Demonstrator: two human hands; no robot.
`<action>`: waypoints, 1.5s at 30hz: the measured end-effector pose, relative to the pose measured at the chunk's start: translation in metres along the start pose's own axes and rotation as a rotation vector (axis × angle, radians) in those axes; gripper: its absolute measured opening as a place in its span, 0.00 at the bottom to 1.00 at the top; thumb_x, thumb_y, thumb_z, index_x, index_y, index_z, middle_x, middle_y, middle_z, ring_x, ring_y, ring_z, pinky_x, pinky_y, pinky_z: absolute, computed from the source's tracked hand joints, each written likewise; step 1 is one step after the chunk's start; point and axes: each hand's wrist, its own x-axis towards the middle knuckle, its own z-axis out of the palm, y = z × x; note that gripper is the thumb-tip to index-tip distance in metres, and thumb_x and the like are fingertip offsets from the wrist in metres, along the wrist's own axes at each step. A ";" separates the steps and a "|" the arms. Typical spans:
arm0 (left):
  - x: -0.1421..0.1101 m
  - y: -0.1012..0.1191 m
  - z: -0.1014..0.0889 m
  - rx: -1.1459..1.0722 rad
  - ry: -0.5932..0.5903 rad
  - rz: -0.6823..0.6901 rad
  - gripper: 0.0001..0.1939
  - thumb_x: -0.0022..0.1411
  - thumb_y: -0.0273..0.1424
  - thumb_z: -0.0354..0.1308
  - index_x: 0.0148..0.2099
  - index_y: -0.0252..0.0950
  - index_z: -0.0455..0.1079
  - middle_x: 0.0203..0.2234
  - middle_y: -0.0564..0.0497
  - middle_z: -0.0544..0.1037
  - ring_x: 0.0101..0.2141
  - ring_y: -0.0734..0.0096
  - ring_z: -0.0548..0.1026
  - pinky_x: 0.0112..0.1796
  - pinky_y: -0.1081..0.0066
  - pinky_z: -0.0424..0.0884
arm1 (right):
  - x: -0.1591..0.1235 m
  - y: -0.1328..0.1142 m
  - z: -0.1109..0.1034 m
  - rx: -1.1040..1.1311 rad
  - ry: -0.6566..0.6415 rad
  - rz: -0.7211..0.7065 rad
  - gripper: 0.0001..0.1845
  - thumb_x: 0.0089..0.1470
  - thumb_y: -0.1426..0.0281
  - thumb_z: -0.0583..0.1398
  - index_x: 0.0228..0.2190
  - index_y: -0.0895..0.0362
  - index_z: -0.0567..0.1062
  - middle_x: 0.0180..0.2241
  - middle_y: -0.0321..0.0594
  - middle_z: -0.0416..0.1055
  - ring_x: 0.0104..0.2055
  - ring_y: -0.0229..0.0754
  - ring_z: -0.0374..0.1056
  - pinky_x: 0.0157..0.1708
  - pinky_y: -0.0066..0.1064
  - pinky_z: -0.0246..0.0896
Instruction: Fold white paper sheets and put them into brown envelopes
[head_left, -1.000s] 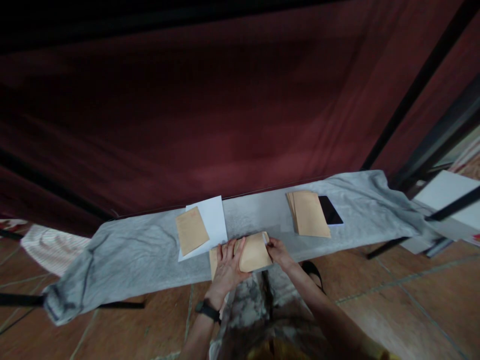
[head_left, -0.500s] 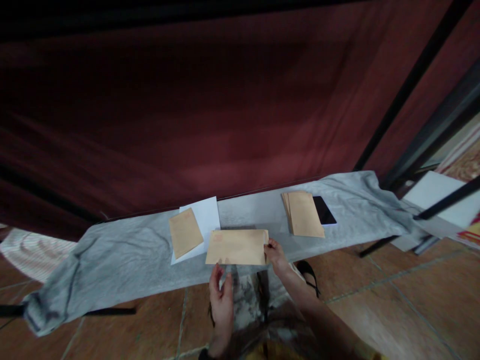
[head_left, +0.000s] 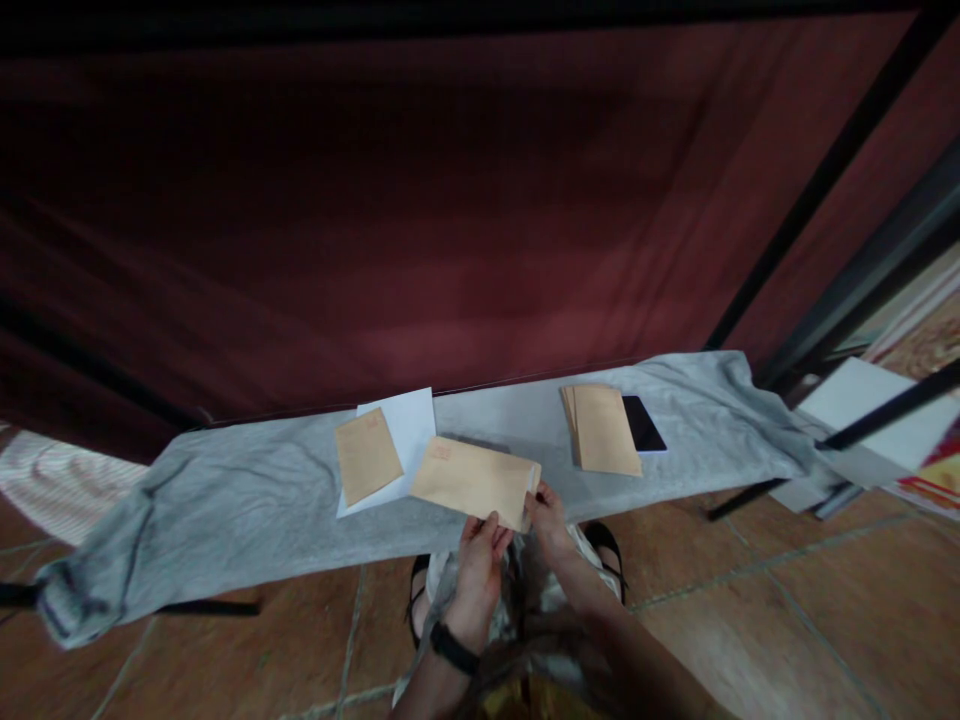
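Note:
A brown paper envelope (head_left: 474, 478) with a faint red print at its left end is held tilted above the front of the bench. My right hand (head_left: 549, 516) pinches its right end, beside a whitish strip along the edge. My left hand (head_left: 480, 550) grips the lower edge, thumb on top and fingers underneath, partly hidden. To the left, another brown envelope (head_left: 367, 457) lies on white paper (head_left: 416, 425). On the right rests a small stack of brown envelopes (head_left: 606, 430), fanned at its left side.
A grey cloth (head_left: 262, 490) covers the long narrow bench. A dark tablet-like device (head_left: 645, 425) lies partly under the stack. Behind the bench rises a dark red panel (head_left: 465, 250). White boards (head_left: 874, 410) and black bars stand at the right.
My left hand has moved up and right and now grips the envelope's lower edge. The envelope has tilted, its right end lower. My right hand keeps its pinch.

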 end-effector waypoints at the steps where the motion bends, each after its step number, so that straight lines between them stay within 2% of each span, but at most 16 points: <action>1: 0.001 0.000 0.001 0.011 -0.006 0.008 0.14 0.48 0.21 0.68 0.33 0.37 0.67 0.32 0.51 0.81 0.32 0.70 0.81 0.37 0.70 0.78 | 0.000 0.000 -0.001 0.013 0.012 0.016 0.19 0.39 0.54 0.65 0.31 0.53 0.76 0.31 0.40 0.79 0.33 0.47 0.73 0.35 0.35 0.70; 8: 0.008 -0.003 -0.001 0.151 -0.031 0.027 0.17 0.45 0.28 0.69 0.38 0.38 0.68 0.36 0.51 0.81 0.36 0.66 0.81 0.36 0.70 0.76 | 0.001 0.002 -0.004 0.049 0.024 0.082 0.20 0.38 0.55 0.67 0.33 0.52 0.76 0.36 0.40 0.80 0.38 0.47 0.73 0.40 0.34 0.69; 11: 0.015 -0.001 -0.002 0.235 -0.057 0.080 0.18 0.46 0.29 0.68 0.41 0.38 0.69 0.38 0.51 0.81 0.37 0.66 0.80 0.35 0.70 0.75 | 0.002 0.001 -0.006 0.027 0.041 0.120 0.22 0.39 0.52 0.66 0.33 0.53 0.76 0.34 0.40 0.79 0.35 0.46 0.73 0.35 0.34 0.69; 15: 0.034 0.017 -0.001 0.363 -0.119 0.116 0.20 0.47 0.28 0.64 0.46 0.37 0.70 0.42 0.47 0.81 0.39 0.64 0.80 0.35 0.70 0.75 | 0.007 -0.007 -0.017 0.014 0.005 0.141 0.24 0.43 0.49 0.64 0.35 0.55 0.76 0.32 0.40 0.78 0.30 0.44 0.71 0.31 0.33 0.68; 19: 0.065 0.040 -0.001 0.653 -0.236 0.135 0.24 0.51 0.27 0.59 0.52 0.35 0.69 0.41 0.45 0.81 0.38 0.63 0.80 0.33 0.69 0.75 | 0.019 -0.010 -0.035 -0.081 0.054 0.038 0.24 0.44 0.53 0.65 0.40 0.55 0.75 0.30 0.36 0.76 0.29 0.42 0.69 0.31 0.33 0.67; 22: 0.087 0.050 -0.002 0.875 -0.203 0.243 0.25 0.53 0.26 0.57 0.55 0.33 0.68 0.36 0.46 0.80 0.36 0.62 0.80 0.36 0.64 0.76 | 0.028 -0.003 -0.047 -0.263 0.049 -0.074 0.23 0.50 0.55 0.61 0.44 0.57 0.74 0.31 0.38 0.76 0.31 0.43 0.70 0.34 0.35 0.69; 25: 0.098 0.050 -0.007 0.937 -0.129 0.333 0.27 0.52 0.24 0.59 0.56 0.33 0.68 0.40 0.45 0.79 0.43 0.59 0.78 0.47 0.58 0.74 | 0.032 0.005 -0.056 -0.548 -0.011 -0.238 0.18 0.57 0.62 0.57 0.45 0.57 0.75 0.40 0.45 0.77 0.41 0.47 0.73 0.46 0.41 0.68; 28: 0.094 0.040 -0.020 1.102 -0.135 0.560 0.27 0.54 0.26 0.61 0.58 0.36 0.68 0.52 0.43 0.73 0.55 0.57 0.71 0.58 0.55 0.65 | 0.033 0.009 -0.058 -0.794 -0.111 -0.404 0.17 0.60 0.67 0.53 0.48 0.54 0.76 0.47 0.47 0.76 0.50 0.49 0.71 0.55 0.45 0.64; 30: 0.087 0.033 -0.031 1.294 -0.241 0.738 0.26 0.58 0.29 0.61 0.59 0.38 0.68 0.59 0.43 0.68 0.60 0.55 0.66 0.61 0.53 0.62 | 0.034 0.010 -0.057 -0.898 -0.215 -0.490 0.19 0.61 0.70 0.53 0.50 0.53 0.75 0.50 0.46 0.75 0.54 0.48 0.69 0.57 0.46 0.62; 32: 0.081 0.029 -0.041 1.462 -0.365 0.834 0.25 0.60 0.31 0.61 0.60 0.40 0.67 0.61 0.44 0.67 0.61 0.54 0.64 0.61 0.51 0.62 | 0.036 0.011 -0.054 -0.971 -0.312 -0.551 0.20 0.61 0.71 0.54 0.53 0.52 0.74 0.53 0.45 0.74 0.56 0.48 0.68 0.58 0.46 0.62; 36: 0.077 0.035 -0.048 1.643 -0.453 0.863 0.22 0.65 0.30 0.57 0.60 0.41 0.67 0.60 0.44 0.69 0.60 0.56 0.65 0.60 0.51 0.64 | 0.040 0.013 -0.051 -1.083 -0.395 -0.588 0.22 0.60 0.72 0.57 0.55 0.52 0.72 0.58 0.45 0.70 0.60 0.49 0.65 0.59 0.46 0.60; 40: 0.077 0.047 -0.040 1.763 -0.518 0.851 0.21 0.66 0.30 0.55 0.60 0.41 0.68 0.60 0.45 0.70 0.61 0.58 0.65 0.60 0.54 0.64 | 0.043 0.014 -0.054 -1.148 -0.432 -0.595 0.24 0.59 0.72 0.59 0.57 0.52 0.71 0.60 0.45 0.69 0.61 0.49 0.65 0.59 0.46 0.59; 45: 0.075 0.054 -0.031 1.843 -0.588 0.821 0.20 0.67 0.25 0.48 0.59 0.40 0.69 0.59 0.45 0.72 0.60 0.59 0.66 0.62 0.58 0.60 | 0.047 0.011 -0.057 -1.191 -0.475 -0.576 0.23 0.59 0.71 0.60 0.56 0.51 0.72 0.61 0.44 0.68 0.60 0.49 0.65 0.58 0.46 0.59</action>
